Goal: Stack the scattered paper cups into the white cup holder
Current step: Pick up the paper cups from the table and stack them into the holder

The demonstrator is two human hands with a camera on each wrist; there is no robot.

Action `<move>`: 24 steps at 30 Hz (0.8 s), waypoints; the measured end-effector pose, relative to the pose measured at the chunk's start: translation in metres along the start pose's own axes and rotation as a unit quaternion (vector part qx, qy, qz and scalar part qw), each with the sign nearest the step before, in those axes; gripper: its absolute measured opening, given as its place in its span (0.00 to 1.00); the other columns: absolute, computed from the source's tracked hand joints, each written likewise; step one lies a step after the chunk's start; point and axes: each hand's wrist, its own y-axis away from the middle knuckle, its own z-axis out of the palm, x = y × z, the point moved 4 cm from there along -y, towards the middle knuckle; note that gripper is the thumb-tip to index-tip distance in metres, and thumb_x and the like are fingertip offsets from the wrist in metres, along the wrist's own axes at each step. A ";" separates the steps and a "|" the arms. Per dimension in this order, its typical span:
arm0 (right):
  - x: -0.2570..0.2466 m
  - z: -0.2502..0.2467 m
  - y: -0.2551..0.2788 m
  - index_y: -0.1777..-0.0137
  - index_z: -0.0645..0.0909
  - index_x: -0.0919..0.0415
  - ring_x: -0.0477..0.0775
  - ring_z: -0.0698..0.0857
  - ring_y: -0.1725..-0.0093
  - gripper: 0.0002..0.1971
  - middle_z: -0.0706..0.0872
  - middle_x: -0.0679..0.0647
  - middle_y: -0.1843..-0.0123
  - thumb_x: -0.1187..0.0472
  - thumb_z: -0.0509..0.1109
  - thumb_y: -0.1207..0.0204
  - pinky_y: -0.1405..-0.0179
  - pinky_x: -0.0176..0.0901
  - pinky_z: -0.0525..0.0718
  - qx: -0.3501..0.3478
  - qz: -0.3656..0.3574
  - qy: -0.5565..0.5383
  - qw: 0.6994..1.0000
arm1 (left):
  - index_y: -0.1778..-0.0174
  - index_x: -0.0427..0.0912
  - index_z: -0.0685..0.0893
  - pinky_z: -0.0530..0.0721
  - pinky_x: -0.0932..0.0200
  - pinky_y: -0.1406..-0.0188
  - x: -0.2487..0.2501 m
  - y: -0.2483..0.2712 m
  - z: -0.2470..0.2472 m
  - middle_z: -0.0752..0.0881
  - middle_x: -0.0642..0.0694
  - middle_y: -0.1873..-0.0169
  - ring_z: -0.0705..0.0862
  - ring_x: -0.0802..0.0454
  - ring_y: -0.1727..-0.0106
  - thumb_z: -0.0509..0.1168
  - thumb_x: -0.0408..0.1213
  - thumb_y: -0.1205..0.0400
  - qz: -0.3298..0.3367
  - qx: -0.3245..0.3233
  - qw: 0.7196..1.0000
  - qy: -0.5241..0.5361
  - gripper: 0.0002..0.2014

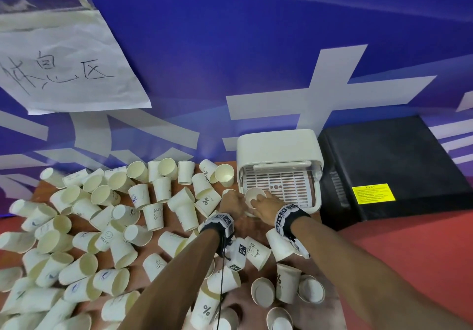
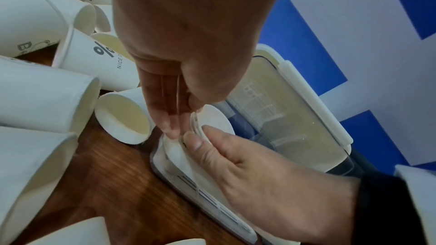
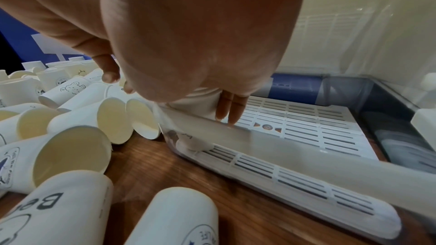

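Cup (image 1: pixel 254 196) sits upright at the front left corner of the holder (image 1: pixel 279 148), base on its slatted tray, and I have both hands on it: my left hand (image 1: pixel 234 203) with fingers curled round the rim, my right hand (image 1: pixel 266 208) pinching the rim from the other side. Loose cups (image 1: pixel 107 217) litter the table (image 1: pixel 399 247) to the left

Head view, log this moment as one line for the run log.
step: placing cup in holder | both hands grip one paper cup at cup holder front-left corner | lid up | loose cups remain on table
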 end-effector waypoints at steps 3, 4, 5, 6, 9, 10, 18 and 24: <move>-0.002 0.000 -0.002 0.25 0.73 0.57 0.68 0.64 0.21 0.24 0.74 0.59 0.28 0.41 0.50 0.10 0.23 0.61 0.69 0.001 -0.003 0.013 1.000 | 0.54 0.41 0.93 0.75 0.61 0.62 0.001 0.002 -0.001 0.90 0.44 0.61 0.85 0.49 0.61 0.74 0.33 0.25 0.008 0.010 0.999 -0.034 0.06; -0.003 -0.002 -0.001 0.25 0.73 0.57 0.68 0.64 0.22 0.25 0.74 0.58 0.27 0.41 0.50 0.10 0.23 0.60 0.70 0.004 -0.004 0.013 1.000 | 0.55 0.41 0.93 0.75 0.61 0.62 0.001 0.002 0.000 0.89 0.44 0.62 0.86 0.47 0.59 0.73 0.35 0.24 0.010 0.012 0.999 -0.038 0.05; -0.002 -0.002 0.000 0.25 0.73 0.57 0.68 0.66 0.23 0.26 0.74 0.58 0.27 0.39 0.50 0.10 0.23 0.60 0.70 0.012 -0.010 0.014 1.000 | 0.56 0.41 0.93 0.77 0.59 0.61 0.002 0.005 -0.001 0.88 0.44 0.61 0.87 0.45 0.57 0.71 0.37 0.22 0.007 0.012 0.999 -0.040 0.05; -0.002 -0.003 0.003 0.26 0.73 0.56 0.67 0.70 0.25 0.26 0.74 0.58 0.27 0.39 0.51 0.11 0.26 0.59 0.73 0.020 -0.018 0.014 1.000 | 0.55 0.41 0.92 0.80 0.57 0.59 0.002 0.005 -0.001 0.89 0.44 0.59 0.88 0.44 0.55 0.69 0.38 0.19 0.006 0.016 0.999 -0.038 0.07; 0.000 -0.006 0.011 0.25 0.70 0.50 0.66 0.84 0.42 0.22 0.70 0.56 0.24 0.40 0.56 0.12 0.45 0.55 0.83 0.084 -0.062 -0.006 0.995 | 0.48 0.41 0.89 0.85 0.50 0.49 0.005 0.016 -0.009 0.89 0.43 0.50 0.88 0.43 0.49 0.65 0.43 0.15 -0.008 0.055 0.998 -0.041 0.10; 0.001 -0.009 0.017 0.25 0.69 0.49 0.65 0.85 0.46 0.21 0.68 0.55 0.21 0.42 0.57 0.12 0.50 0.54 0.84 0.109 -0.071 -0.011 0.991 | 0.49 0.40 0.87 0.84 0.50 0.52 0.007 0.022 -0.011 0.89 0.42 0.51 0.88 0.42 0.49 0.64 0.43 0.14 0.002 0.072 0.996 -0.042 0.11; 0.023 -0.043 0.082 0.31 0.75 0.51 0.56 0.84 0.46 0.14 0.77 0.50 0.34 0.51 0.61 0.13 0.52 0.54 0.86 0.209 -0.042 -0.069 0.975 | 0.54 0.41 0.84 0.83 0.50 0.58 0.029 0.089 0.002 0.89 0.41 0.55 0.88 0.40 0.52 0.61 0.45 0.15 0.110 0.029 0.982 -0.152 0.13; 0.050 -0.009 0.120 0.34 0.76 0.52 0.59 0.84 0.42 0.16 0.79 0.52 0.38 0.45 0.65 0.16 0.47 0.53 0.84 0.062 -0.056 0.005 0.996 | 0.37 0.44 0.86 0.80 0.56 0.44 0.034 0.132 0.040 0.89 0.46 0.41 0.85 0.44 0.38 0.63 0.54 0.18 0.205 -0.061 0.941 -0.261 0.21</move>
